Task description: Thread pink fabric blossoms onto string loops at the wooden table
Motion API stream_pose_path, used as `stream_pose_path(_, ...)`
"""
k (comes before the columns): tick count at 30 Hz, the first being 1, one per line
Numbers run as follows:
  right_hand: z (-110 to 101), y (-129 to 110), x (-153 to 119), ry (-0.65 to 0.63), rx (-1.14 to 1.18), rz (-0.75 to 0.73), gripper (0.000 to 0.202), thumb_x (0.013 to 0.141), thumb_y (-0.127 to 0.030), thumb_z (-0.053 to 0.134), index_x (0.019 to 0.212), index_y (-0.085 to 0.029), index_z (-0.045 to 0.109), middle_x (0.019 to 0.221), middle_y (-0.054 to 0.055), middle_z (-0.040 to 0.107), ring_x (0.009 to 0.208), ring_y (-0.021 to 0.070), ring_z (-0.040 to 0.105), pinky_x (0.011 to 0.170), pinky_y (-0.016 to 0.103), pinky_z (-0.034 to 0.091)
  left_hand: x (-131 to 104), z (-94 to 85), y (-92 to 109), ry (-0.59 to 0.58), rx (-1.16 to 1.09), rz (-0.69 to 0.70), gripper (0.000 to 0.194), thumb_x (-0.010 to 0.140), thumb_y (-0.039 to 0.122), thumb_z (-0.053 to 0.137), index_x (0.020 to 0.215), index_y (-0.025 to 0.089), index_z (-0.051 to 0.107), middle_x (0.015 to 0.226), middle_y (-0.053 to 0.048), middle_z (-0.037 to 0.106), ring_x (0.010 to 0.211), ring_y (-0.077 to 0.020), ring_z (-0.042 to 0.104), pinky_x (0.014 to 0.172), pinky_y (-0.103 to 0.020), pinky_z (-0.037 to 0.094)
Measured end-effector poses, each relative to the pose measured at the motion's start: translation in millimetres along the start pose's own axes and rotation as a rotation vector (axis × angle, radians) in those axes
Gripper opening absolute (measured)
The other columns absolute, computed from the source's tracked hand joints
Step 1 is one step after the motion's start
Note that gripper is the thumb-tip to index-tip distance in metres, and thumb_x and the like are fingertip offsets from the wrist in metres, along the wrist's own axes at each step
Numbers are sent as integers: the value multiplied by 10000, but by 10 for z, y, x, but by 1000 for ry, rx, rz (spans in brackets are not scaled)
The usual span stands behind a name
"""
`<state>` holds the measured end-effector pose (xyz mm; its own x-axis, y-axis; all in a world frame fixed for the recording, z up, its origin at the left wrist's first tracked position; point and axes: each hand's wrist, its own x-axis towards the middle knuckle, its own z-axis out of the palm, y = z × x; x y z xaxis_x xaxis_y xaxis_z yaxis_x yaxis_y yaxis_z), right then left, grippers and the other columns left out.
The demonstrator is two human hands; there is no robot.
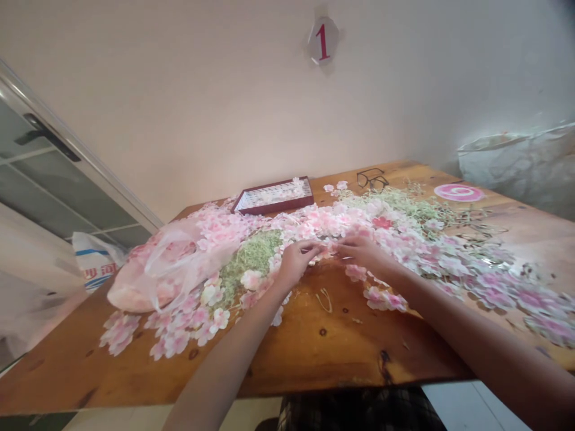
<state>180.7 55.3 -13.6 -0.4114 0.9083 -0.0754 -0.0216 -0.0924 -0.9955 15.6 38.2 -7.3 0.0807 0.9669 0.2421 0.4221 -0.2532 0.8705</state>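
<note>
Both my hands meet over the heap of pink and white artificial blossoms [330, 221] in the middle of the wooden table. My left hand [297, 261] is closed in a pinch, thumb and forefinger together on a small pale artificial flower [327, 249]. From the other side my right hand [363, 251] reaches to the same spot, its fingertips closed at that flower. Fine detail between the fingertips is too small to make out. Pale green stem pieces [256, 254] lie in a pile left of my left hand, and another green pile [406, 203] lies beyond my right hand.
A dark-rimmed tray [274, 209] with blossoms stands near the wall. At left lies a translucent plastic bag [168, 269] of petals. Eyeglasses [372, 179] and a pink round sign [459, 192] lie at back right. A large white sack [516, 170] stands beyond the right edge.
</note>
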Motion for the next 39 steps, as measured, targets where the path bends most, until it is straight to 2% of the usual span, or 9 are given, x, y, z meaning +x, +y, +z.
stream_pose_path(4,-59,-10,22,88,89,65,59,672,-190,592,645,-137,598,675,30,594,627,112,572,638,247,468,45,-32,-42,63,-212,-109,229,634,370,580,727,165,619,739,-26,620,722,-137,566,696,-250,427)
stream_pose_path(7,-62,-75,-19,161,181,103,48,676,-141,573,628,-146,576,712,27,598,650,117,582,681,265,469,64,-41,-56,58,-444,-266,237,601,354,617,717,153,568,697,-9,588,653,-114,568,673,-252,448)
stream_pose_path(12,-38,-161,-107,130,366,151,76,671,-109,558,611,-154,541,682,18,600,682,145,601,743,311,454,33,-10,-16,27,-650,-415,255,538,270,683,715,140,553,714,-7,590,664,-107,585,688,-231,459)
stream_pose_path(21,-90,-24,-11,54,188,79,214,553,-313,699,621,-150,577,716,30,595,737,143,584,732,252,456,23,9,-64,-67,-516,-399,313,511,355,687,672,136,532,634,1,560,545,-90,541,515,-197,408)
stream_pose_path(24,-105,4,30,47,130,42,283,526,-369,707,585,-142,549,654,26,573,702,143,574,720,265,459,26,3,-75,-54,-289,-282,300,542,395,653,673,142,557,686,-32,594,640,-138,563,594,-239,421)
stream_pose_path(27,-109,-4,41,84,70,3,313,530,-400,694,552,-140,521,594,14,544,624,116,548,673,255,457,17,-4,-46,-61,-134,-161,310,616,416,589,820,183,600,925,-68,612,882,-198,548,771,-289,393)
stream_pose_path(31,-96,0,40,70,-90,-35,346,544,-422,672,509,-141,474,537,-5,499,558,98,510,582,237,433,-9,19,20,-71,-241,-114,372,703,450,484,993,229,557,1109,-50,540,1053,-191,460,896,-300,316)
stream_pose_path(35,-88,39,50,-23,-220,-117,312,599,-430,623,596,-143,500,578,-15,498,555,87,487,530,213,389,-21,58,30,-175,-406,-206,387,639,420,575,939,177,555,936,-61,595,857,-162,549,791,-289,392)
stream_pose_path(39,-93,31,50,-6,-412,-156,351,601,-472,602,557,-148,474,514,-32,455,468,66,408,444,198,306,-32,55,24,-158,-458,-273,304,570,369,647,772,157,565,764,-22,595,711,-116,553,720,-260,414)
